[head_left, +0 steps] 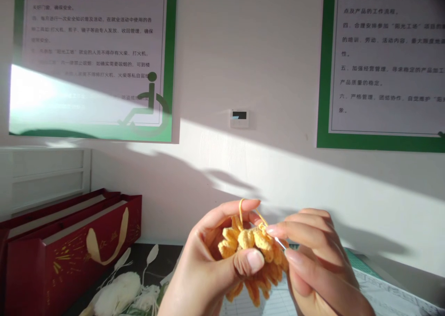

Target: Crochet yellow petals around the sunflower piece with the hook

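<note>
My left hand [212, 260] is closed around a yellow crocheted piece [266, 246] with many petal-like loops, its thumb pressed on the front. A strand of yellow yarn [240, 209] passes over my raised left index finger and runs down to the piece's top edge. My right hand [320, 255] pinches a thin metal crochet hook [280, 243] between thumb and fingers. The hook's tip end is at the upper right of the petals, where my right fingertips hide it. The palm side of the piece is hidden by my left hand.
Dark red gift bags [86, 251] with a cream ribbon handle lie at the left. White yarn [118, 293] and white crocheted leaf shapes rest beside them on the dark tabletop [167, 255]. Printed paper [382, 288] and a green mat edge [361, 265] are at the right. Behind is a wall with posters.
</note>
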Demonstrator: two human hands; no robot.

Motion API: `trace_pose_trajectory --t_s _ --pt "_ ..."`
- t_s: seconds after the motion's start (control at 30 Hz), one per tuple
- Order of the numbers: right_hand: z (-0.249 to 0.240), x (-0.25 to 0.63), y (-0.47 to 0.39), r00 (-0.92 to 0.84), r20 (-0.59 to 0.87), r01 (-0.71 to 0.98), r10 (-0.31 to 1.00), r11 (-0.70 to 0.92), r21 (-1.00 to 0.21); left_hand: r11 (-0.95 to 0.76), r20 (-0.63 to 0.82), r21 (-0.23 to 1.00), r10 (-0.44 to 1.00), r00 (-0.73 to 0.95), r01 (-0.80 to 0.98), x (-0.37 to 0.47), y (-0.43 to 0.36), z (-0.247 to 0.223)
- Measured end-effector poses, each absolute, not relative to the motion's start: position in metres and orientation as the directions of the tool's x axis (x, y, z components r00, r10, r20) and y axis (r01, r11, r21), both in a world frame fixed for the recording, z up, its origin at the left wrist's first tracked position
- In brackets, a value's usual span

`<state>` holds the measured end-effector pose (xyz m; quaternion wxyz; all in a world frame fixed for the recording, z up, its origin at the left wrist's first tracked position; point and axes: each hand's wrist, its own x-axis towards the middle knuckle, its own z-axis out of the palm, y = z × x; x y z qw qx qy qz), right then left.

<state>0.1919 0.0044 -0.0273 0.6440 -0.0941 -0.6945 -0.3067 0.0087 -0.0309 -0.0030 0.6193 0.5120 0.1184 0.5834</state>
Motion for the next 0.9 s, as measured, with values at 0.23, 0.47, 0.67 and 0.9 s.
trace_pose_trajectory --t_s 0.23,0.47,0.67,0.9 --pt "-0.032 0.185 0.001 -0.160 0.963 0.533 -0.215 0.803 0.267 -0.147 0.381 0.763 0.889 0.254 -0.630 0.013 -0.033 0.000" --pt "-0.029 0.178 0.010 -0.114 0.961 0.434 -0.252 0.857 0.277 -0.185 0.343 0.779 0.926 0.160 -0.599 0.016 -0.039 0.002" --pt "-0.031 0.141 0.017 0.285 0.917 0.297 -0.279 0.935 0.192 -0.276 0.396 0.769 0.914 0.092 -0.577 0.017 -0.038 -0.001" --pt "-0.021 0.117 0.006 0.443 0.895 -0.065 -0.043 0.995 0.079 -0.353 0.455 0.725 0.890 0.027 -0.591 0.021 -0.038 -0.004"
